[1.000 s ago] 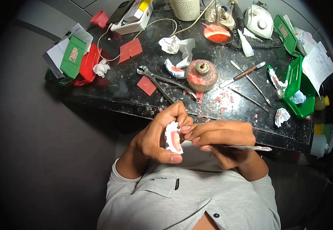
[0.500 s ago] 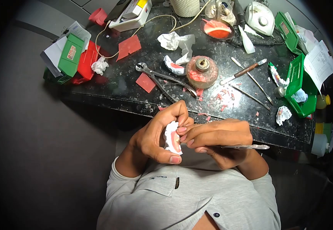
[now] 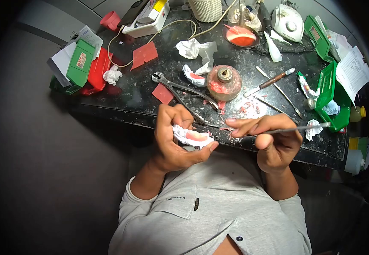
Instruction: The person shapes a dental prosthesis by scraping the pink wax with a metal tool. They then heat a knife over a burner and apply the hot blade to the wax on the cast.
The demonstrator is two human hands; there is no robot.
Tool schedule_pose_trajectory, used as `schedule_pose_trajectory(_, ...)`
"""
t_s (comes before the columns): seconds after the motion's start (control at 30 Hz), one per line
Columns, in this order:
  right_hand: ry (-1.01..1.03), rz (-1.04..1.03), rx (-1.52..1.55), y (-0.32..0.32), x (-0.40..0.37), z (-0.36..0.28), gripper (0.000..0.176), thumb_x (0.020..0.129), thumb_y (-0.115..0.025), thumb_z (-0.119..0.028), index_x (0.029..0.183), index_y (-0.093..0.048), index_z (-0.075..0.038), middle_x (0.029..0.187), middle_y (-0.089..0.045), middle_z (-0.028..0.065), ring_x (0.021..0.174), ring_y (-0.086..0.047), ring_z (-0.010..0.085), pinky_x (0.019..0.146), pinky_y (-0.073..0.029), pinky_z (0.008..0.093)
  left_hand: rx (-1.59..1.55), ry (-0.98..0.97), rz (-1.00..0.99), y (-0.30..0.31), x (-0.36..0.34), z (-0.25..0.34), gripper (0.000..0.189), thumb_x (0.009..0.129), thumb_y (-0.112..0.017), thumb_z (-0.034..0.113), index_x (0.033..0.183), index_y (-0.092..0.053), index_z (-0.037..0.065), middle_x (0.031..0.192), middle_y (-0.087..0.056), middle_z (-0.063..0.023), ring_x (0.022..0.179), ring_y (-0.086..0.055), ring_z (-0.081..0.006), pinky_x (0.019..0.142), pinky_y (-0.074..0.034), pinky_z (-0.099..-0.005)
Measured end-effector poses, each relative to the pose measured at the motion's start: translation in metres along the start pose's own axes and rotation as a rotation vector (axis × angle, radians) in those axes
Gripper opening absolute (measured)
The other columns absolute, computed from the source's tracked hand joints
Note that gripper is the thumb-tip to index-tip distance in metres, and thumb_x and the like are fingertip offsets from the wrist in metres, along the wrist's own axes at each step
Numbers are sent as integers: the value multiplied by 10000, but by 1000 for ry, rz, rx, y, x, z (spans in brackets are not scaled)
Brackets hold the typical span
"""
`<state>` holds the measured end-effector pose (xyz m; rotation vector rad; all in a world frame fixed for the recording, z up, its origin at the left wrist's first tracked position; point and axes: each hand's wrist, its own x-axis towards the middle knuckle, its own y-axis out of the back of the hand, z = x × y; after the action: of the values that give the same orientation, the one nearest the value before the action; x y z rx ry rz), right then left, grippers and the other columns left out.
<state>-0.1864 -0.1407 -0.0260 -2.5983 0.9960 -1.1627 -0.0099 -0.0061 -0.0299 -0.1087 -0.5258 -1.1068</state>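
Observation:
My left hand (image 3: pixel 167 142) grips a white plaster dental cast (image 3: pixel 179 134) by its ends, thumb at the right end and fingers behind. Pink wax (image 3: pixel 197 136) lines the cast's inner curve, which faces up. To the right, apart from the cast, my right hand (image 3: pixel 280 142) holds a thin metal wax carver (image 3: pixel 307 127). Its flattened end sticks out to the right, and the other end points toward the cast. Just beyond my hands, a glass spirit lamp (image 3: pixel 224 83) stands on the black bench (image 3: pixel 125 111) beside a second dental cast (image 3: pixel 194 76) with pink wax.
Long-handled pliers (image 3: pixel 184 89) lie left of the lamp near pink wax sheets (image 3: pixel 144 55). A wax knife (image 3: pixel 269 82) and thin metal tools rest to the right, by scattered wax shavings (image 3: pixel 248 109). Green boxes (image 3: pixel 327 91) stand at the right, with a pan of red wax (image 3: pixel 240 37) behind.
My right hand has drawn away from the cast to the right with the carver. My left hand has turned the cast from upright to nearly level, its wax side now more visible.

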Motion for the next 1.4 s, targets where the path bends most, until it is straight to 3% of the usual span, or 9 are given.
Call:
schedule_pose_trajectory(0.13, 17, -109, -258, 5, -4, -11, 213, 926, -745, -85, 1001, -633, 80, 870, -725, 181, 883, -767, 334, 719, -652, 401, 155, -135, 116, -6, -3, 0, 734, 667, -917, 57, 1026, -279, 117, 889, -412, -46, 697, -374, -39, 653, -426, -179)
schedule_pose_trajectory(0.23, 36, -190, -303, -11, 1, -13, 190, 902, -746, -11, 1059, -657, 48, 1016, -746, 210, 979, -755, 357, 867, -624, 457, 147, -169, 157, -10, -4, -1, 736, 680, -917, 64, 1029, -271, 115, 899, -408, -49, 689, -372, -39, 654, -432, -181)
schedule_pose_trajectory(0.27, 53, -256, -354, -13, 2, -14, 240, 884, -740, 34, 1109, -658, 42, 1083, -728, 235, 1046, -736, 376, 925, -597, 484, 183, -156, 170, -11, -4, 2, 734, 706, -935, 141, 1024, -275, 114, 890, -413, -53, 690, -373, -42, 660, -441, -189)
schedule_pose_trajectory(0.37, 191, -386, -602, -16, 6, -17, 275, 828, -731, -2, 1097, -710, 49, 1129, -713, 237, 1092, -714, 391, 906, -612, 429, 104, -179, 149, -7, -8, -5, 741, 723, -946, 240, 1016, -277, 112, 882, -418, -59, 697, -372, -50, 665, -449, -199)
schedule_pose_trajectory(0.47, 261, -414, -610, -17, 3, -7, 263, 823, -720, -42, 1066, -729, 58, 1137, -710, 231, 1064, -723, 379, 898, -619, 427, 90, -155, 160, -8, -8, -3, 765, 716, -955, 315, 1011, -278, 111, 876, -422, -62, 705, -374, -58, 671, -461, -212)
schedule_pose_trajectory(0.9, 278, -446, -582, -22, 5, -9, 246, 815, -716, 23, 1050, -714, 95, 1086, -717, 242, 1057, -725, 386, 912, -615, 445, 10, -110, 163, -5, -11, -4, 751, 710, -949, 262, 1012, -277, 117, 887, -424, -60, 713, -378, -56, 729, -504, -234)
schedule_pose_trajectory(1.4, 270, -401, -632, -24, 3, -11, 261, 799, -686, 48, 1054, -700, 101, 1061, -706, 233, 985, -741, 351, 795, -638, 383, 112, -179, 143, -4, -9, -6, 765, 702, -959, 296, 1014, -284, 115, 880, -433, -55, 701, -404, -51, 752, -525, -247)
